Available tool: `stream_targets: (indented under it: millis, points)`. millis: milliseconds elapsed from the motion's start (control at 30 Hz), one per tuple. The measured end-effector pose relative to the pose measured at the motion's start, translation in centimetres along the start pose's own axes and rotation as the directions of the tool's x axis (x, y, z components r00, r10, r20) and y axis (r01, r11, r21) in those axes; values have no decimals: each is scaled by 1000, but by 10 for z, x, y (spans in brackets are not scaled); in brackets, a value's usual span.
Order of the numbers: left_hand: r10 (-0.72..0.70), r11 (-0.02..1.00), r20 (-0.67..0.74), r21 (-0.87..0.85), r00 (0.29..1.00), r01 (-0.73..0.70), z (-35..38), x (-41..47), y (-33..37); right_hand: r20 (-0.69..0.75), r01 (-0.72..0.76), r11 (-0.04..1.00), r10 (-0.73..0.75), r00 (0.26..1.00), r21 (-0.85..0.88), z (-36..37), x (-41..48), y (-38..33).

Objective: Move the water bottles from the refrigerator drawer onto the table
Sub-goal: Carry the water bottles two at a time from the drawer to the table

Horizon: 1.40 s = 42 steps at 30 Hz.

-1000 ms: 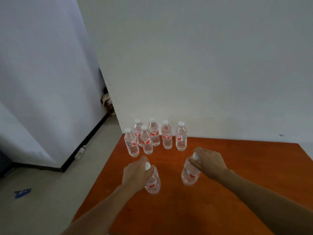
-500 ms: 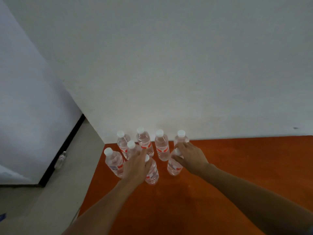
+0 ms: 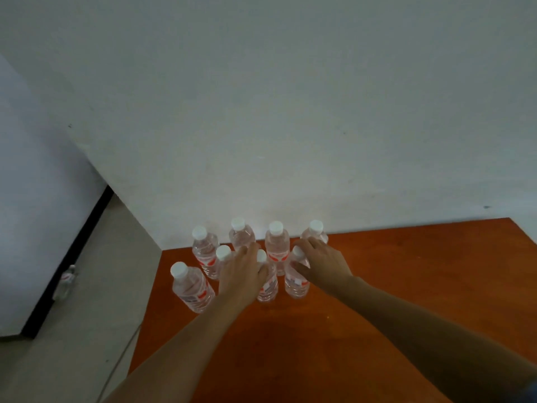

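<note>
Clear plastic bottle (image 3: pixel 268 289) seemingly gripped by curled left hand (image 3: pixel 242 274); right hand (image 3: pixel 322 266) pinches neighbouring bottle (image 3: pixel 296 285) at its neck.

The water bottles (image 3: pixel 193 289) were clear, glossy plastic (their caps (image 3: pixel 179 269) matt white), the table (image 3: pixel 406 271) smooth, faintly shiny orange-brown wood, the wall (image 3: pixel 290 112) matt paint.

Eight clear water bottles (image 3: pixel 277 245), white caps and red labels, all upright at the far left corner of the orange table (image 3: pixel 406 271). Four stand along the wall, four in front. My right hand (image 3: pixel 322 263) pinches the neck of the front right bottle (image 3: pixel 296 283). My left hand (image 3: pixel 241 274) lies against its neighbour bottle (image 3: pixel 268 286); whether gripping or just touching, I can't tell.
</note>
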<state>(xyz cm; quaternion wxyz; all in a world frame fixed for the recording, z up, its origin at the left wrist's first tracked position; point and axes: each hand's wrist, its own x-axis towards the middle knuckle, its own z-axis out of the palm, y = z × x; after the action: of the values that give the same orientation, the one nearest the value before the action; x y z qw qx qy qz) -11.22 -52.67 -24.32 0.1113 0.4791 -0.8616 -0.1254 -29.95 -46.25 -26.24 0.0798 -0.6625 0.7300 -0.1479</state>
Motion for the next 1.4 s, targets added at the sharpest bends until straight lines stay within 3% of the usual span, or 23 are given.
stream_targets:
  millis: [267,467,567,767,967,1233,1400]
  points:
    - [286,945,71,145,956,-293,-46,-38,-6,-21,-176,945,177,984,-276,-35,-64,-31]
    - [493,846,171,135,853,-516,-50,-62,44,-102,-329,865,315,944,-379,-68,-159,-25]
    - [612,742,219,174,760,-648,-40,-79,94,-177,-451,796,415,892,-405,-88,-222,-11]
    - [771,527,336,142,541,-838,-12,-152,224,-291,-712,620,651,702,-330,-121,-393,9]
    - [890,337,320,23,326,-941,25,-270,374,-375,-882,407,799,470,-237,-152,-591,19]
    - [946,120,318,-152,66,-981,86,-451,534,-409,-983,120,897,168,-141,-175,-835,32]
    - [945,-37,316,-156,-86,-987,109,-523,620,-438,-999,-32,899,-9,-43,-179,-940,36]
